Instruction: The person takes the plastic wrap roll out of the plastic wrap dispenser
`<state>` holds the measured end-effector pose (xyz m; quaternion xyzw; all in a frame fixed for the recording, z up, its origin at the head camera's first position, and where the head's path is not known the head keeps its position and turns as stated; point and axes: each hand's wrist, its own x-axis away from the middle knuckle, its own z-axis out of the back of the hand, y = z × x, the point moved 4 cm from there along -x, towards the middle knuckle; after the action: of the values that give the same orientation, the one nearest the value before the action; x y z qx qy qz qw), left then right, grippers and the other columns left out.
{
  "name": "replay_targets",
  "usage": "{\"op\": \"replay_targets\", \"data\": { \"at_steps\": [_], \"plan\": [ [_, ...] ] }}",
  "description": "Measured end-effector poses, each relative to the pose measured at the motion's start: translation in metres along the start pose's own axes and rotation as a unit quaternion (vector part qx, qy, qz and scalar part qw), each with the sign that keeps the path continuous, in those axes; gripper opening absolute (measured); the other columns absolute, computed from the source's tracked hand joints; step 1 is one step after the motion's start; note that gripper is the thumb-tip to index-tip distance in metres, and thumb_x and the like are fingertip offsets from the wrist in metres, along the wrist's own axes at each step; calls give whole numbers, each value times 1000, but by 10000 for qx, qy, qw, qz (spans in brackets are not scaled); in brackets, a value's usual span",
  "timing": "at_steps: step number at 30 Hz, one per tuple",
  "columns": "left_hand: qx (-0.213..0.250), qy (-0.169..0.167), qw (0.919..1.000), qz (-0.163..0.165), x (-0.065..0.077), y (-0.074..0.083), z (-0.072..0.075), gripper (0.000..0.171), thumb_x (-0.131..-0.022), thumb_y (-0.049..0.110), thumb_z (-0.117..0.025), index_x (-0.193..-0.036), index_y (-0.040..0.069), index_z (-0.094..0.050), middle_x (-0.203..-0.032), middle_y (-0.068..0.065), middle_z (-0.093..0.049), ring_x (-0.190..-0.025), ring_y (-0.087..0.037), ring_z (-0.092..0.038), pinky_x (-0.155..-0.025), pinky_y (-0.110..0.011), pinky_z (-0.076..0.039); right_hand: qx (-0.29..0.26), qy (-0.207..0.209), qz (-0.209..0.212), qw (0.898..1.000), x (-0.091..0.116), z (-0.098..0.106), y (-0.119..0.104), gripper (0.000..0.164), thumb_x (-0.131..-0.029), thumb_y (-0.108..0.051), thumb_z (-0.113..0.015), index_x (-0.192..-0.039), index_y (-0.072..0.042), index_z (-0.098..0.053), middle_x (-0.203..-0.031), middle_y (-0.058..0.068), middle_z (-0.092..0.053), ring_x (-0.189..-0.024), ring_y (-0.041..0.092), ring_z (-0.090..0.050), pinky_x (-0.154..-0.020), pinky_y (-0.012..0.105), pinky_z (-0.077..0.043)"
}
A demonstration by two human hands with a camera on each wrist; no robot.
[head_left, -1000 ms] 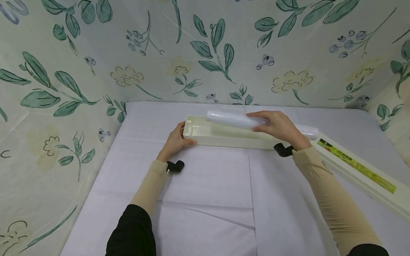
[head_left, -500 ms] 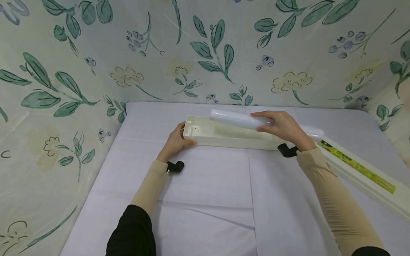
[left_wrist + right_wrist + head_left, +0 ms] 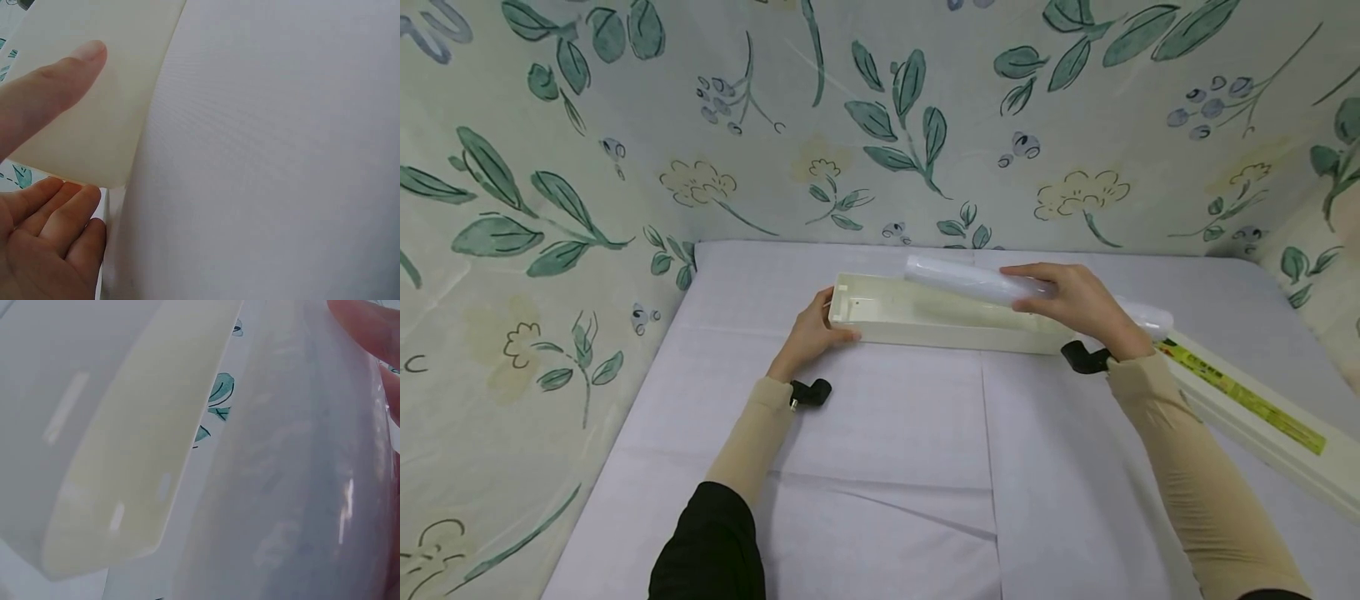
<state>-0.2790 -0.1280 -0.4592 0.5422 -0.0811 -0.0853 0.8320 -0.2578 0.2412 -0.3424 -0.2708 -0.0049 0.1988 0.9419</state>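
A cream-coloured long box (image 3: 925, 332) lies open side up near the back of the table. My left hand (image 3: 815, 332) grips its left end; in the left wrist view the thumb (image 3: 75, 72) lies along the front wall and the fingers (image 3: 65, 219) bend at the end. My right hand (image 3: 1078, 304) holds a roll of clear plastic film (image 3: 962, 281), thumb and fingers around it. The roll hangs tilted above the box's back wall, its right end beyond the wrist. In the right wrist view, the roll (image 3: 300, 475) is apart from the box's edge (image 3: 181, 475).
At the right lies a long cream lid-like piece (image 3: 1262, 442) with a yellow-green label strip (image 3: 1243, 396). A white cloth (image 3: 880, 450) with creases covers the table. Behind it hangs a floral curtain (image 3: 850, 125).
My right hand has moved slightly right with the film roll. The left hand and the box have stayed in place.
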Motion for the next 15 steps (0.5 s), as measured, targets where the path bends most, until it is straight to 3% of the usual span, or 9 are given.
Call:
{"op": "replay_targets", "data": {
  "at_steps": [15],
  "plan": [
    [16,28,10000,15,0,0,-1,96,-74,14,-84,-149,6,-24,-148,-15,-35,-130,-28,-41,-105,-41,-34,61,-37,-180,9998,12,7,11,52,-86,-34,-73,-133,-16,-59,-135,19,-52,-119,36,-50,-94,57,-38]
  ]
}}
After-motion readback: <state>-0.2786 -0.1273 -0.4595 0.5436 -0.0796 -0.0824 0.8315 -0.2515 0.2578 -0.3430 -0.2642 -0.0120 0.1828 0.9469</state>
